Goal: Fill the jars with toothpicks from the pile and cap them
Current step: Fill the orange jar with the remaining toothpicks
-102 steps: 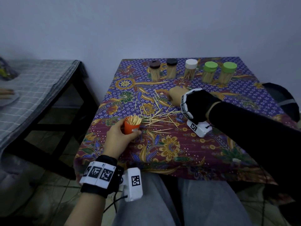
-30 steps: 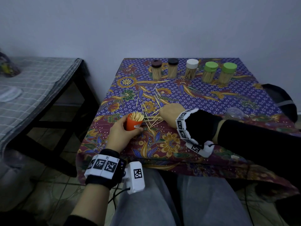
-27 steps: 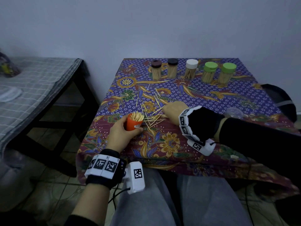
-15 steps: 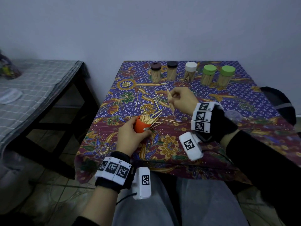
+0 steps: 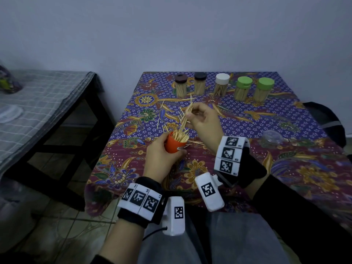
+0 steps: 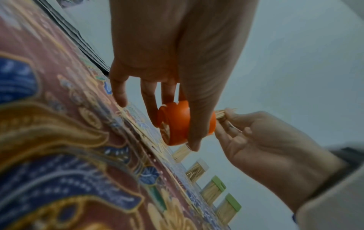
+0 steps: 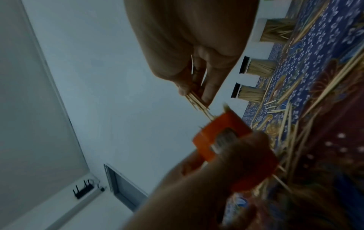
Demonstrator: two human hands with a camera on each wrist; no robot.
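Observation:
My left hand (image 5: 162, 157) grips an orange jar (image 5: 173, 144), tilted just above the patterned tablecloth (image 5: 247, 121) and bristling with toothpicks. My right hand (image 5: 202, 120) pinches a small bundle of toothpicks (image 5: 186, 116) between thumb and fingers. The bundle's lower ends reach into the jar's mouth. In the left wrist view my fingers (image 6: 151, 102) wrap the orange jar (image 6: 183, 124). The right wrist view shows the pinched toothpicks (image 7: 198, 102) touching the jar's rim (image 7: 226, 123). Loose toothpicks (image 5: 195, 142) lie scattered on the cloth around the jar.
Several capped jars full of toothpicks (image 5: 222, 86) stand in a row at the table's far edge, with brown, white and green lids. A clear lid (image 5: 271, 137) lies at the right. A second table with a grey checked cloth (image 5: 47, 96) stands to the left.
My right hand gathered toothpicks from the cloth, lifted them and brought them down to the jar's mouth. My left hand kept hold of the orange jar and shifted it slightly right.

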